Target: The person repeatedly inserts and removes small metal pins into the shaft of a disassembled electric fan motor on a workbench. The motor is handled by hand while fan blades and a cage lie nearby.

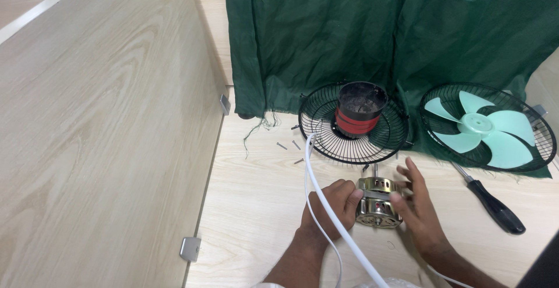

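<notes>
Pale wood-grain tabletop [256, 206] runs up to a green cloth [349, 32] draped at the back, where a black wire guard [317, 119] carries a red-banded black housing [356, 112]. Near the front edge sits a small metal fan motor [377, 203], shaft up, pinched between both hands: the left hand [333, 206] looks curled against its side, though the fingertips are hidden, and the right hand [416, 206] presses with fingers spread. It likely handles dense, stiff and slick, so the ribbed casing is the better hold. A white cord [326, 212] crosses the left wrist. Farther right lie a screwdriver [495, 206] and a pale green blade [480, 128].
</notes>
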